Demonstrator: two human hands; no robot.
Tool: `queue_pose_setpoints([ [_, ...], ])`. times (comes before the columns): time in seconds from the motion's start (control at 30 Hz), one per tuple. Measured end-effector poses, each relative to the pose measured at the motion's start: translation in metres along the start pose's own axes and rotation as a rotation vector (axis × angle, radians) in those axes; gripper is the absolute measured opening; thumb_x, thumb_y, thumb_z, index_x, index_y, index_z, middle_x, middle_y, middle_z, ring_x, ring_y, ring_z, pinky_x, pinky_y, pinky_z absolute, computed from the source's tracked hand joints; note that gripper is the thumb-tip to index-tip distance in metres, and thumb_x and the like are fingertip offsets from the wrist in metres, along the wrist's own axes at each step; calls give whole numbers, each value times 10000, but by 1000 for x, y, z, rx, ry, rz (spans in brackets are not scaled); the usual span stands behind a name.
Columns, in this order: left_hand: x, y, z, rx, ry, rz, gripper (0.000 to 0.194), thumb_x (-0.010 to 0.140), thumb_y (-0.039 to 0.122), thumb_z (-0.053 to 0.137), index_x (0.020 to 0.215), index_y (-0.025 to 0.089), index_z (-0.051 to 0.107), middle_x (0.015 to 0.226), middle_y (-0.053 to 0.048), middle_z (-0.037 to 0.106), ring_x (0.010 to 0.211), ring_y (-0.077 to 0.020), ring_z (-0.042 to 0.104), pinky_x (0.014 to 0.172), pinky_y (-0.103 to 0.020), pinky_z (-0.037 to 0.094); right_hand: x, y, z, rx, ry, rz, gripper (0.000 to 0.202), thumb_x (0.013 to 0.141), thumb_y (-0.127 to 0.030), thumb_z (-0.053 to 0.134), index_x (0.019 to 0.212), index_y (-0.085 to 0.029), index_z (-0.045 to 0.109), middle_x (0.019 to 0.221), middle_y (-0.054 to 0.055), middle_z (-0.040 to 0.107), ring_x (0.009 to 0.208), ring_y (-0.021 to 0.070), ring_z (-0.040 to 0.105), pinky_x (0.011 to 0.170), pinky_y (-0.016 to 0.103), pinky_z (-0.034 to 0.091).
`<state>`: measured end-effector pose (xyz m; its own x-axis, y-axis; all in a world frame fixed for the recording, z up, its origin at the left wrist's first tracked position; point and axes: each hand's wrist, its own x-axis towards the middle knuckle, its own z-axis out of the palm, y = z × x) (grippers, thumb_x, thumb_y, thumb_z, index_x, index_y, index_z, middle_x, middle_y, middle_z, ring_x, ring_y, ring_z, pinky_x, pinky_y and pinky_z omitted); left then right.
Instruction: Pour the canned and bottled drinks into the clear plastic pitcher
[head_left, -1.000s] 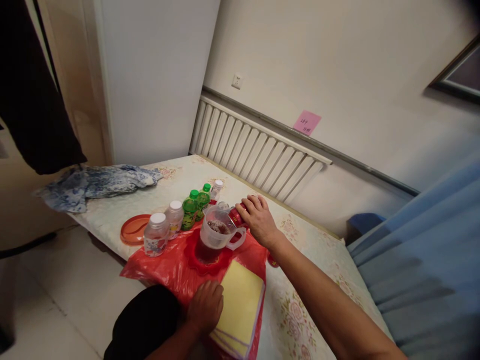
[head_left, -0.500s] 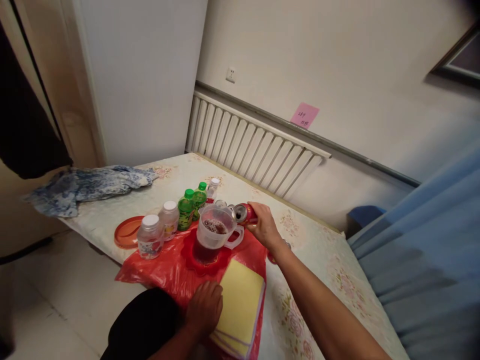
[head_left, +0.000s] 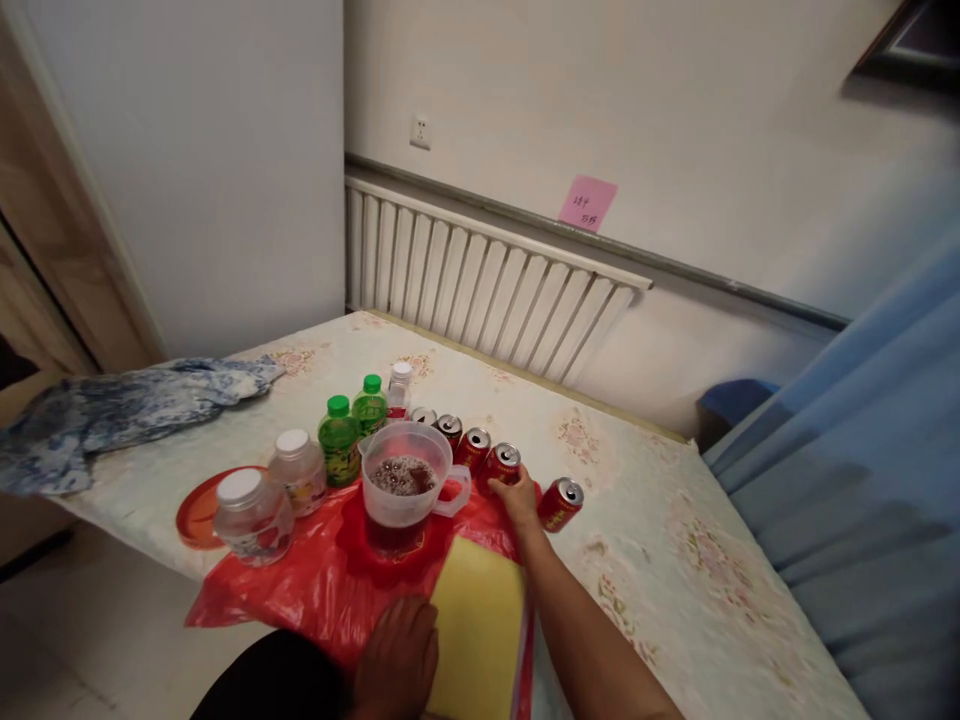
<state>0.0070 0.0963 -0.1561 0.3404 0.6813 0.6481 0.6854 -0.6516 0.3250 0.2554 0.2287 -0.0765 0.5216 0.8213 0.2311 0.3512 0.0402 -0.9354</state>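
Observation:
My right hand (head_left: 517, 495) has its fingers around a red drink can (head_left: 500, 466), which stands upright in a row with other cans. One more red can (head_left: 561, 504) stands apart, to the right of my wrist. Left of the row, a clear plastic measuring jug (head_left: 405, 475) holds dark, foamy liquid and stands on a red scalloped dish (head_left: 442, 550). My left hand (head_left: 397, 645) lies with fingers stretched out on the red plastic sheet (head_left: 315, 590), against the edge of a yellow stack of cloths or sheets (head_left: 478, 630). It holds nothing.
Left of the jug stand green-capped bottles (head_left: 339, 440) and white-capped clear jars (head_left: 255, 520). Behind the jars lies an orange lid (head_left: 202, 510). A blue patterned cloth (head_left: 150, 410) is at the table's left; a radiator (head_left: 480, 280) runs along the wall.
The right hand has brought the can down from beside the jug's rim into the can row, upright. The left hand stays beside the yellow stack. The view has shifted.

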Motion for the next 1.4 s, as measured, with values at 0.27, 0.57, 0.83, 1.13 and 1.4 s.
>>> queue_pose_setpoints([
  [0.27,-3,-6,6,30,11,43,196,916,196,421,1014,212,590,953,-76,677,888,-228,629,822,-397,497,-22,9,0,22,90,-13,566,594,-278,703,1136,-162,587,1098,119,696,991,269,659,896,410,514],
  [0.57,1,-9,5,22,-7,62,197,924,223,434,1028,221,602,944,-69,687,888,-225,646,843,-392,496,-67,44,-103,-222,517,-14,549,656,-395,694,1138,-167,564,1066,134,632,924,269,621,823,411,521],
  [0.83,2,-8,3,47,15,69,205,918,225,438,1023,217,614,952,-70,693,892,-224,653,837,-381,502,-16,37,-122,84,22,73,716,517,-293,778,1198,-185,584,1004,64,717,895,260,679,787,385,550],
  [1.13,1,-8,3,19,-16,63,196,915,223,450,1036,211,604,969,-80,680,915,-233,638,843,-392,506,-26,37,-109,-115,180,14,573,489,-292,793,1019,-146,629,1027,89,659,951,282,624,838,409,524],
  [1.4,3,-2,-2,24,-29,49,176,917,190,431,990,211,590,930,-67,656,863,-223,614,814,-391,494,-29,-53,-90,-255,15,-378,615,631,-203,696,1226,-165,545,1124,99,650,992,254,629,893,406,514],
])
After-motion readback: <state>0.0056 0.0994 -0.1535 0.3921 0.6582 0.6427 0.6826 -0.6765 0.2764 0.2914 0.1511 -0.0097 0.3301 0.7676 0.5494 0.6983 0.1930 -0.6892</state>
